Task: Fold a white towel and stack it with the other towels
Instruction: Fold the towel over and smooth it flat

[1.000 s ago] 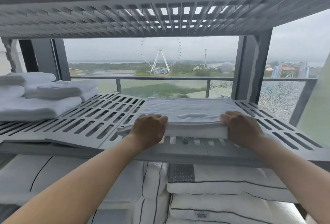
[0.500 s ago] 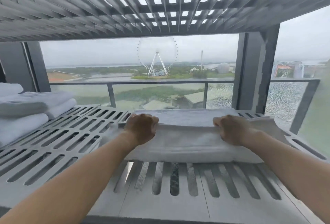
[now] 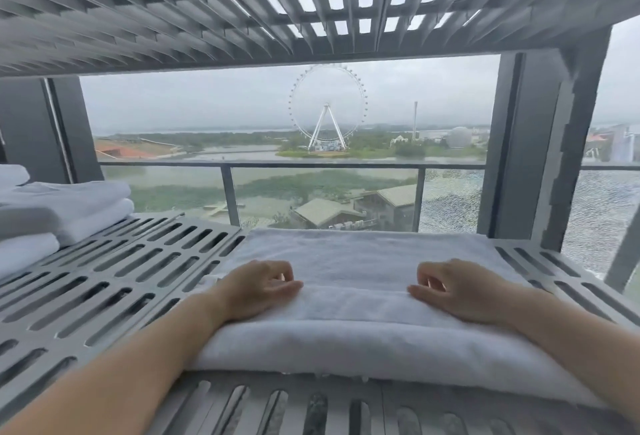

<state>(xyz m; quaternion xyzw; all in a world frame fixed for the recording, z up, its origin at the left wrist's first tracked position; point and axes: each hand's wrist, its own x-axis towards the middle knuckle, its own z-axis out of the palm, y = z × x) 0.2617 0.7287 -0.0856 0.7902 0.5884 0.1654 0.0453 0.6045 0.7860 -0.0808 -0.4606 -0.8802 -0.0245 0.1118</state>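
A folded white towel (image 3: 353,261) lies flat on a slotted grey shelf (image 3: 114,278), near its front edge. The left hand (image 3: 258,290) and right hand (image 3: 457,290) rest on it, fingers loosely curled, grasping nothing. Bare shelf separates it from the stacked towels (image 3: 59,212) at far left.

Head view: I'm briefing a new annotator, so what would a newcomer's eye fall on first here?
A folded white towel lies in the foreground on the slotted shelf, with the left hand and right hand resting on top. Beyond it, through the window, a Ferris wheel stands at centre. A stack of towels sits at the shelf's left edge.
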